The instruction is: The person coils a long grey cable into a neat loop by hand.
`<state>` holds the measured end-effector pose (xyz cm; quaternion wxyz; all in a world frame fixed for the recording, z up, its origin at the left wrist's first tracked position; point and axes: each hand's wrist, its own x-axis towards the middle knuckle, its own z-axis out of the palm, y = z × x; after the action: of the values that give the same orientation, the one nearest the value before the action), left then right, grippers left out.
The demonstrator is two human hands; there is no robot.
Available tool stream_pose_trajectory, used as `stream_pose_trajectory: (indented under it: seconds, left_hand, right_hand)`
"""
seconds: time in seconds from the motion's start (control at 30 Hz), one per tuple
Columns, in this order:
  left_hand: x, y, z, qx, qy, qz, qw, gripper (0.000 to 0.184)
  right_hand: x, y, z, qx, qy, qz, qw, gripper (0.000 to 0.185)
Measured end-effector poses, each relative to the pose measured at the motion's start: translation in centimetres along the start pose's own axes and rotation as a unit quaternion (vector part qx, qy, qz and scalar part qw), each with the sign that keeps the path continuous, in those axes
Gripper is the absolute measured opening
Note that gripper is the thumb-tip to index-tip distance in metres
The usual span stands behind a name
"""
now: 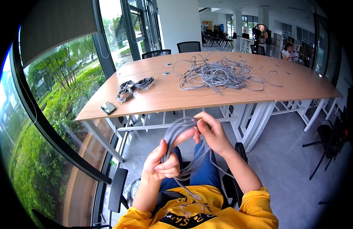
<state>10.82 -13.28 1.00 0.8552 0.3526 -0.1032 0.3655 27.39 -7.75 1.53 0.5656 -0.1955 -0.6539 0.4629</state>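
Note:
A looped coil of grey cable [171, 134] hangs between my hands, above my lap. My left hand [161, 162] is wrapped round the coil's left side. At the coil's upper right, my right hand [210, 131] pinches the cable with thumb and fingers. Loose strands trail down over my legs, and one end lies near my yellow shirt [207, 194]. On the table in front, a large tangled heap of grey cable [222, 74] spreads out. Left of it lie bundled cables [127, 91], wound into coils.
The wooden table [165, 100] with white legs stands just ahead. A small dark box-like object [108, 108] lies at its left corner. My chair's armrests [118, 189] flank me. Windows run along the left. A fan [261, 33] and a seated person [288, 51] are farther back.

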Motion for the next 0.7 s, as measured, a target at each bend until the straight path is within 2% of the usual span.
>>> stream_pose_trajectory:
  seconds: [0.07,0.17,0.2,0.3,0.4,0.47,0.53,0.57,0.67,0.7]
  left_hand:
    - [0.1,0.4,0.8,-0.012,-0.011,0.070,0.997,0.062]
    - [0.3,1.2,1.4,0.022,0.014,0.123,0.992,0.058]
    - [0.3,1.2,1.4,0.022,0.014,0.123,0.992,0.058]
    - [0.3,1.1,1.6,0.061,0.036,0.178,0.982,0.055]
    - [0.1,1.9,1.9,0.057,0.021,0.237,0.970,0.053]
    - [-0.1,2.7,2.4,0.063,0.013,0.306,0.950,0.053]
    - [-0.5,3.7,2.4,0.128,0.037,0.368,0.920,0.051]
    - [-0.7,4.1,2.6,0.175,0.079,0.402,0.895,0.052]
    - [-0.7,4.5,2.6,0.259,0.144,0.448,0.844,0.050]
    - [-0.6,4.5,2.3,0.260,0.143,0.448,0.844,0.050]
  right_hand:
    - [-0.4,0.6,-0.1,0.006,-0.012,0.020,1.000,0.030]
    - [-1.2,2.3,0.0,-0.095,-0.056,0.042,0.993,0.036]
    - [-1.3,2.2,0.1,-0.095,-0.056,0.042,0.993,0.036]
    - [-1.7,1.7,0.2,-0.021,-0.101,0.173,0.979,0.032]
    - [-1.9,1.8,-0.2,-0.021,-0.129,0.189,0.973,0.031]
    - [-2.1,2.2,-0.6,-0.054,-0.134,0.194,0.970,0.031]
    - [-2.2,2.8,-1.4,-0.220,-0.173,0.199,0.939,0.028]
    - [-2.2,2.9,-1.6,-0.220,-0.173,0.198,0.939,0.028]
    - [-2.2,3.0,-2.0,-0.434,-0.079,-0.002,0.897,0.021]
    - [-2.2,2.4,-2.0,-0.481,-0.084,-0.008,0.873,0.019]
